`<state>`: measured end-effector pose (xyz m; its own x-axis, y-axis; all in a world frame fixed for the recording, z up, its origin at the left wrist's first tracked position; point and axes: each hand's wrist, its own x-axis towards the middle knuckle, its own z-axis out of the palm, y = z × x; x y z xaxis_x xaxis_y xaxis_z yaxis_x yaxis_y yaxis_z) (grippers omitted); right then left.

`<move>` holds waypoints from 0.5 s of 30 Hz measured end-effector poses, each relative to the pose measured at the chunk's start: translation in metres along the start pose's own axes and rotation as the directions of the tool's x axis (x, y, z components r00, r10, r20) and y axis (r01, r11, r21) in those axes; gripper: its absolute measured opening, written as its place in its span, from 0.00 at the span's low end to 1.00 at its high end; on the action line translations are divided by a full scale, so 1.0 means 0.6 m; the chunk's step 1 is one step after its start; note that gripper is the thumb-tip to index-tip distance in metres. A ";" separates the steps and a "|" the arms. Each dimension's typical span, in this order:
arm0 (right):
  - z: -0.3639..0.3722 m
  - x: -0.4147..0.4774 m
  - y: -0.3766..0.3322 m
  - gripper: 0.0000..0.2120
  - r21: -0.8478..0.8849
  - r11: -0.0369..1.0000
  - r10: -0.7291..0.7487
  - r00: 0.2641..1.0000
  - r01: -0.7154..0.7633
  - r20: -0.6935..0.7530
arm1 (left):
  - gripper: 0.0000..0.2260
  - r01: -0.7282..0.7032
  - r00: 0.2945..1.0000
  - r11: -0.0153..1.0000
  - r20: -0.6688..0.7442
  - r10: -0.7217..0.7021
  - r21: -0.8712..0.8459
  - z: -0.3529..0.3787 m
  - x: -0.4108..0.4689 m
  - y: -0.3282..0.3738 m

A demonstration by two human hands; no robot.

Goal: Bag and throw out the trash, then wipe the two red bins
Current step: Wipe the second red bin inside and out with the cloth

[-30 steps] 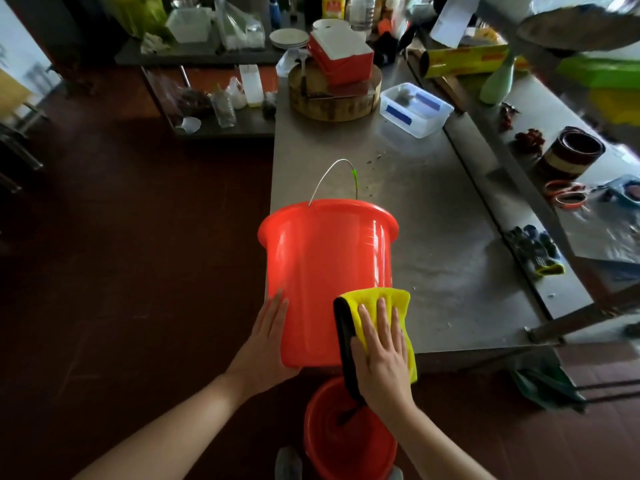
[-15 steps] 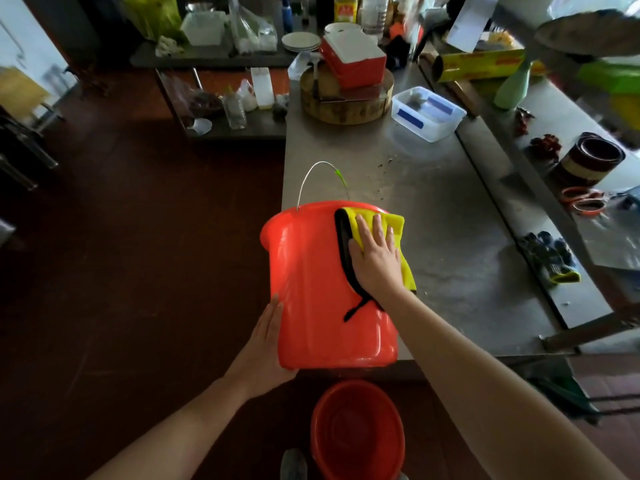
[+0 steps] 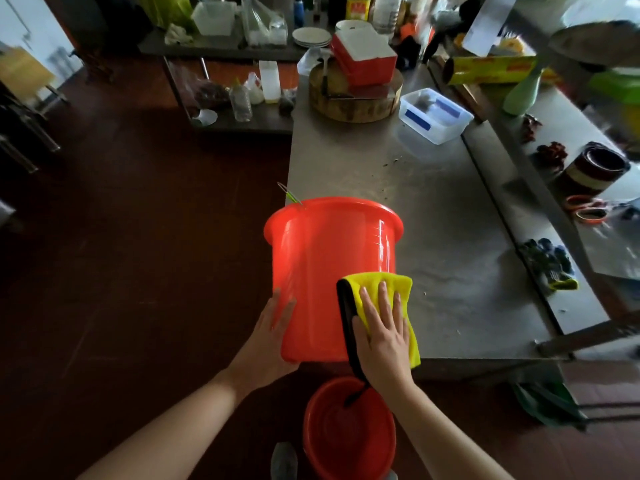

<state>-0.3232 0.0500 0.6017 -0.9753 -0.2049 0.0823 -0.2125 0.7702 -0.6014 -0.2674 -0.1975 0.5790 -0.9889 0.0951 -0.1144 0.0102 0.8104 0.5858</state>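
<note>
Head view, lower middle of the frame: the steel table fills the right half, and at its near left corner sits the larger red bin. Its rim is toward the top of the frame and its base at the table's near edge. None of the inside shows, so its mouth looks tipped away from the person, though I cannot tell how far it leans. Its long axis runs up the frame, away from the person.

Below it, on the dark floor at the bottom centre, stands the second red bin, mouth up, with no hand on it.

The left hand lies flat against the lower left wall of the table bin with its fingers straight, steadying it rather than gripping. The right hand is spread flat too, pressing the yellow cloth against the lower right wall near the base. The cloth's black edge hangs down past the wrist.

From where I stand, the wiping looks part done. The bare wall lies above the right hand, toward the rim, so the next stroke should run up along the bin's length. The right hand is the one placed to do it while the left braces. A thin wire handle pokes out at the rim's upper left.
</note>
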 end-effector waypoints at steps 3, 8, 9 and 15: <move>-0.001 -0.024 0.012 0.27 0.033 0.999 -0.006 1.000 0.007 -0.026 | 0.55 0.001 1.000 0.999 0.031 -0.002 0.035 -0.002 0.006 0.006; -0.010 -0.028 0.038 0.26 0.103 0.994 0.035 0.999 -0.031 -0.033 | 0.55 -0.016 0.998 0.998 0.056 0.012 0.066 0.003 0.017 0.025; -0.011 -0.028 0.044 0.26 0.117 0.992 0.043 0.999 -0.038 -0.032 | 0.54 -0.012 0.998 0.998 0.062 0.008 0.065 0.005 0.020 0.029; -0.021 -0.031 0.080 0.27 0.150 0.986 0.071 0.997 -0.073 0.015 | 0.52 -0.050 0.999 0.997 0.006 0.051 -0.054 0.021 0.018 0.045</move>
<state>-0.3163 0.0985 0.5814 -0.9869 -0.1588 0.0270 -0.1297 0.6839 -0.7179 -0.2760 -0.1672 0.5835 -0.9863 0.1391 -0.0891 0.0517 0.7722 0.6333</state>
